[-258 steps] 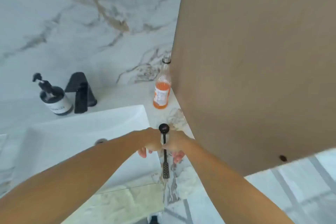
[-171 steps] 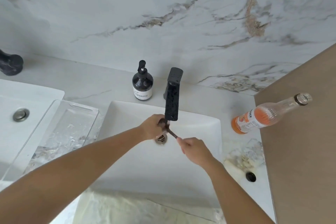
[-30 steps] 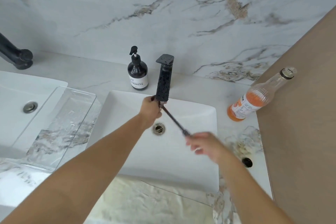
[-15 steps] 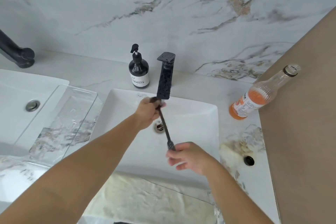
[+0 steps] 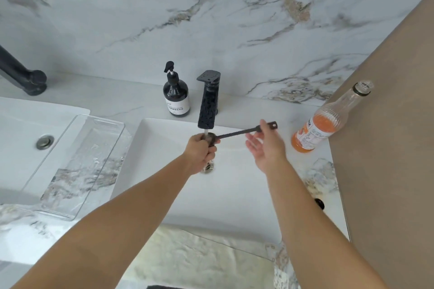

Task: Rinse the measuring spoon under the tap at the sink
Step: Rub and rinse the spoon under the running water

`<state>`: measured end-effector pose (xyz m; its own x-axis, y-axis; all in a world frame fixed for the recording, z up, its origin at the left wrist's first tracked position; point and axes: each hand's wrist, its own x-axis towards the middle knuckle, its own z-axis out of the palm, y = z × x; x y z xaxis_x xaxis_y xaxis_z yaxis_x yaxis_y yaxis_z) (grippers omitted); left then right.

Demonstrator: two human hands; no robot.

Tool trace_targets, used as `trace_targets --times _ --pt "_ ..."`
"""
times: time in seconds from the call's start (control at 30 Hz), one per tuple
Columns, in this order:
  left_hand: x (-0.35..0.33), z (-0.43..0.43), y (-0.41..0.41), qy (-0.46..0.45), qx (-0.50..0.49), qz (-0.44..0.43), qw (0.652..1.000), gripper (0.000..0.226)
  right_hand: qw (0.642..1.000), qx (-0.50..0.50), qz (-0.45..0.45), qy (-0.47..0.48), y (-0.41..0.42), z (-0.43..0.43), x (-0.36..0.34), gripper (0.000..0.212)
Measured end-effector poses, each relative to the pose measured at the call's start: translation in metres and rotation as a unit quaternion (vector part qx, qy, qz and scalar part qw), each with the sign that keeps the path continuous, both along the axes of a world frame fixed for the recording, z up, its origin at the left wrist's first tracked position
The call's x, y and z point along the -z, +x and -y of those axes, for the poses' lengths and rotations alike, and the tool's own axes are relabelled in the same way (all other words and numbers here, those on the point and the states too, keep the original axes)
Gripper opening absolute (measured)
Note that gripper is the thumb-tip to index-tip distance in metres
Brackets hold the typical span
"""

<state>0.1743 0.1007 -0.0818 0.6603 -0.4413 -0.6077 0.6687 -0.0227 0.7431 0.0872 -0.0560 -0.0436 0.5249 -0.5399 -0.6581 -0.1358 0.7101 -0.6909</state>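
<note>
A long black measuring spoon [image 5: 237, 134] lies level over the white sink [image 5: 237, 195], its bowl under the spout of the black tap [image 5: 207, 110]. A thin stream of water falls from the spout onto the bowl. My left hand [image 5: 201, 149] is closed around the bowl end, hiding most of it. My right hand [image 5: 264, 143] pinches the far end of the handle between thumb and forefinger, the other fingers spread. The drain [image 5: 208, 168] shows just below my left hand.
A dark soap bottle [image 5: 176, 96] stands left of the tap. An orange drink bottle [image 5: 326, 122] stands at the right, against a brown panel [image 5: 394, 148]. A clear tray [image 5: 77, 162] bridges to a second sink [image 5: 25, 129] at the left. A small black cap [image 5: 319, 203] lies on the counter.
The spoon handle has swung from pointing toward me to pointing right. My right hand moved up and right with it, now pinching only the handle's end. My left hand stays under the spout.
</note>
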Motion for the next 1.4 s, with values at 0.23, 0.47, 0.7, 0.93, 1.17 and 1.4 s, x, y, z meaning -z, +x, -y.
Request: trace_targets --times 0.23,0.47,0.7,0.93,1.17,1.4 --pt "-0.015 -0.011 0.016 0.199 0.171 0.243 0.934 0.021 0.98 -0.183 0.077 0.002 0.006 -0.044 0.02 0.002" --pt "-0.019 -0.014 0.011 0.217 0.197 0.234 0.927 0.044 0.982 -0.182 0.059 -0.002 0.018 -0.058 0.02 0.026" --pt "-0.019 -0.031 0.01 0.263 0.199 0.252 0.91 0.029 0.98 -0.197 0.027 -0.031 0.028 -0.084 0.026 0.02" --pt "-0.028 -0.039 0.023 0.345 0.255 0.269 0.862 0.026 0.974 -0.217 -0.012 -0.063 0.04 -0.095 0.032 0.015" --pt "-0.021 -0.03 0.009 0.271 0.204 0.218 0.915 0.029 0.939 -0.181 -0.129 -0.263 0.042 -0.093 0.031 0.019" --pt "-0.028 -0.026 0.008 0.345 0.272 0.276 0.855 0.013 0.953 -0.19 -0.082 -0.223 0.045 -0.096 0.028 0.028"
